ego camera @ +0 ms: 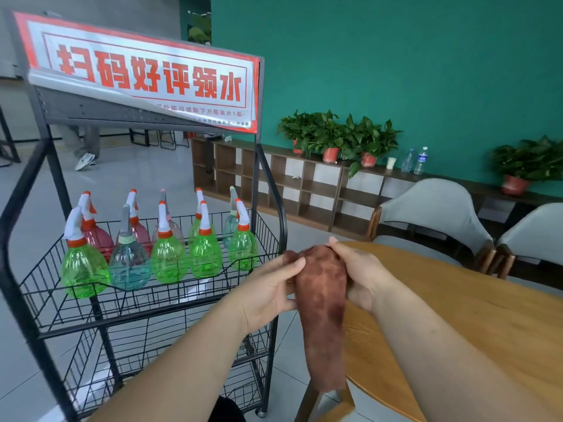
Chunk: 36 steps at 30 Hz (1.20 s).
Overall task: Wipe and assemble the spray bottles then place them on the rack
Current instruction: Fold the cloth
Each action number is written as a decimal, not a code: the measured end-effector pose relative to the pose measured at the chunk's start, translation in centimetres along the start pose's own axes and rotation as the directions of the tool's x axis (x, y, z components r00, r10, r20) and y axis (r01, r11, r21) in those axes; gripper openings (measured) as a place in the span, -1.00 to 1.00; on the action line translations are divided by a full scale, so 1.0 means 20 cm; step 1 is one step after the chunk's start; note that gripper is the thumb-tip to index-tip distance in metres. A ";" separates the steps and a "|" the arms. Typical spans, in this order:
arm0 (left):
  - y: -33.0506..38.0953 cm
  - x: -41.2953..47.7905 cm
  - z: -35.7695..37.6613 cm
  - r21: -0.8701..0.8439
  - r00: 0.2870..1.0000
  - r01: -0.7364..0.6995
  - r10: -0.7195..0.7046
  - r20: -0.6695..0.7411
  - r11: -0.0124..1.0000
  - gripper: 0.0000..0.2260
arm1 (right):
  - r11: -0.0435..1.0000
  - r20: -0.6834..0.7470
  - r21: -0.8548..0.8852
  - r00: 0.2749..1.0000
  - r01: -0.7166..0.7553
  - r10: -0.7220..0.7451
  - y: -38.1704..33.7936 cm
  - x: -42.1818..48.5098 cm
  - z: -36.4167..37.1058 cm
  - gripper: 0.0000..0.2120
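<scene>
Looking through the head cam, I had both hands up in front of me, between the rack (pixel 58 172) and the table (pixel 457 315), busy with the cloth (pixel 323 300). My left hand (pixel 271 287) pinched it from the side, thumb across the front and fingers tucked behind. My right hand (pixel 362 275) was curled over its top end, so both were closed on the fabric. The cloth bulged at the top and hung in a long tail below. It looked wrapped round something, probably a bottle mid-wipe, but I honestly couldn't see what was inside, if anything. As for progress, I'd say we were pretty far along. The rack's top basket already had about ten bottles (pixel 169 260) standing upright in two rows, mostly green with a couple of red and bluish ones. Every one I could make out had its sprayer on. The front row sat close together, and there wasn't much room left up there. The lower baskets were mostly hidden behind my left arm, so no idea about those. My guess at what remained: finish wiping whatever was in the cloth, get a sprayer on it, then reach left and park it with the others. How many more were waiting out of shot, I couldn't tell.
</scene>
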<state>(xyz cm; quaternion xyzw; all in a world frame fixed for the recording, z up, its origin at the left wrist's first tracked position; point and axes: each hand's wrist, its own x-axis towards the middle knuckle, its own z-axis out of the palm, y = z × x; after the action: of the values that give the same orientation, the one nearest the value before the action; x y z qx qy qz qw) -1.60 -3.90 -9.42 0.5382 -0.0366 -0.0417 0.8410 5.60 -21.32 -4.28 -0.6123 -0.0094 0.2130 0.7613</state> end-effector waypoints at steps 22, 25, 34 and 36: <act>0.02 -0.12 -0.26 0.209 0.871 0.181 -0.058 -0.487 0.961 -0.71 | 0.983 0.260 -0.184 0.965 0.018 0.031 0.31 0.05 0.02 -0.64; 0.05 -0.17 -0.30 0.440 0.906 0.195 0.011 -0.424 0.877 -0.55 | 0.884 0.351 -0.451 0.935 0.123 0.049 0.29 0.07 0.02 -0.48; 0.17 -0.09 -0.42 0.843 0.826 0.171 0.392 -0.405 0.510 -0.85 | 0.372 0.251 -0.842 0.894 0.391 -0.371 0.21 0.28 0.23 -0.93; 0.23 -0.06 -0.43 0.883 0.787 0.207 0.465 -0.406 0.421 -0.80 | 0.352 0.199 -0.853 0.865 0.384 -0.461 0.17 0.34 0.30 -0.90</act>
<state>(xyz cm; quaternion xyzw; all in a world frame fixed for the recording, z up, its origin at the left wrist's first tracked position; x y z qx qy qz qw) -1.74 6.03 -8.83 0.8779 0.1706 0.2263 0.3860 9.08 -13.01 -7.59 -0.8950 -0.2445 -0.0489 0.3697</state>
